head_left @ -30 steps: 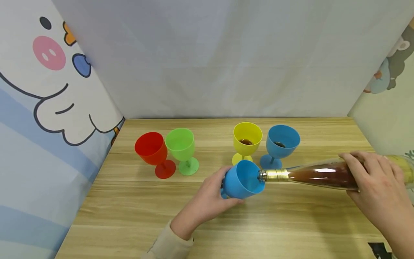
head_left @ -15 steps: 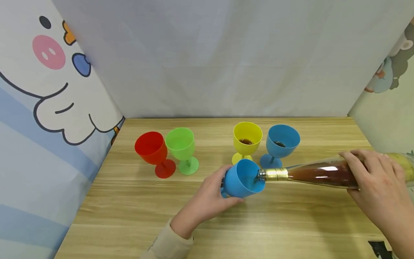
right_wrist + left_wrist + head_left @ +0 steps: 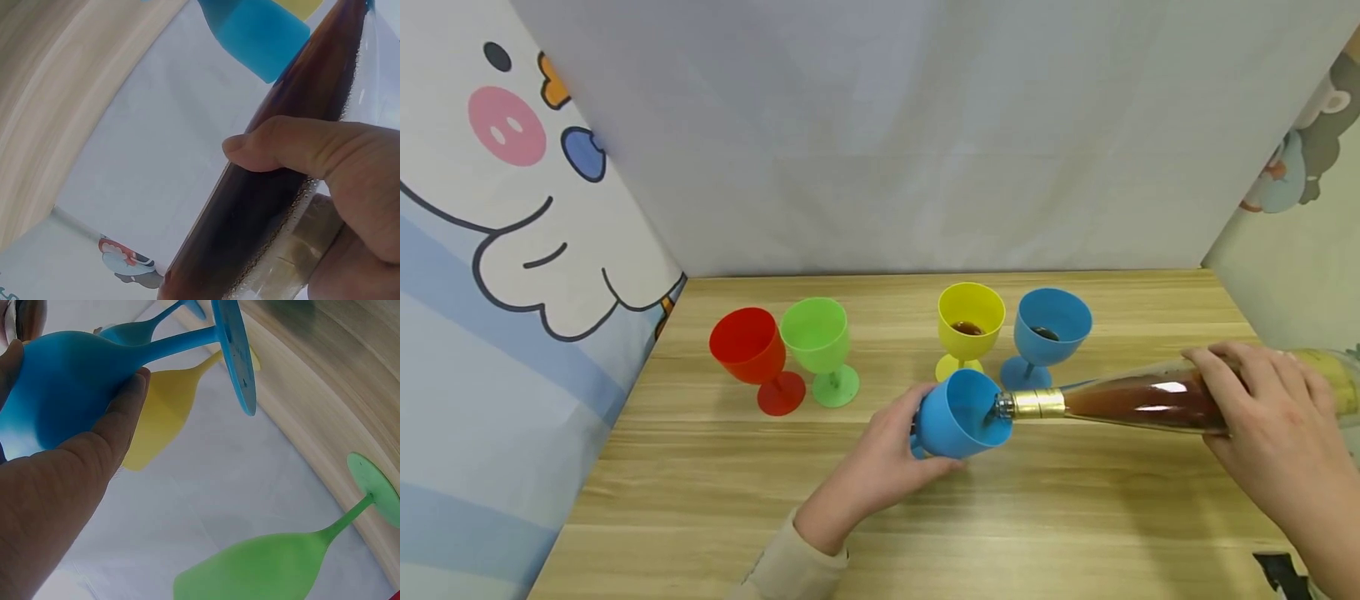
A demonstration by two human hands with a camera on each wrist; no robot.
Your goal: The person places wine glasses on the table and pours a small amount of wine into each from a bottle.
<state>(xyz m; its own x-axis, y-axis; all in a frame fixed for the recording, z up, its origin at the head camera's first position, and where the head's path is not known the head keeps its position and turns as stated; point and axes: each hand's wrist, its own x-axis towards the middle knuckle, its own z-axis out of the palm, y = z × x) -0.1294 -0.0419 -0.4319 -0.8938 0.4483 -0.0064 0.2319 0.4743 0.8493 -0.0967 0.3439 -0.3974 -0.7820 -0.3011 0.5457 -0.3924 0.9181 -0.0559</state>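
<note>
My left hand grips a blue goblet by its bowl, tilted with the mouth toward the right. In the left wrist view that goblet's stem and foot stand clear of the table. My right hand holds a clear glass bottle of dark brown liquid, lying nearly level with its gold-banded neck pointing left. The bottle's mouth is just inside the goblet's rim, and a thin dark stream runs into the bowl. In the right wrist view the thumb lies across the bottle, with bubbles along the liquid's edge.
Behind the held goblet stand a yellow goblet and a second blue goblet, both with some dark liquid inside. A red goblet and a green goblet stand on the wooden table further left. A black item lies at the lower right.
A dark stream now shows from the bottle's mouth into the goblet; a second ago none was visible. Both hands keep nearly the same place, and the view has shifted slightly.
</note>
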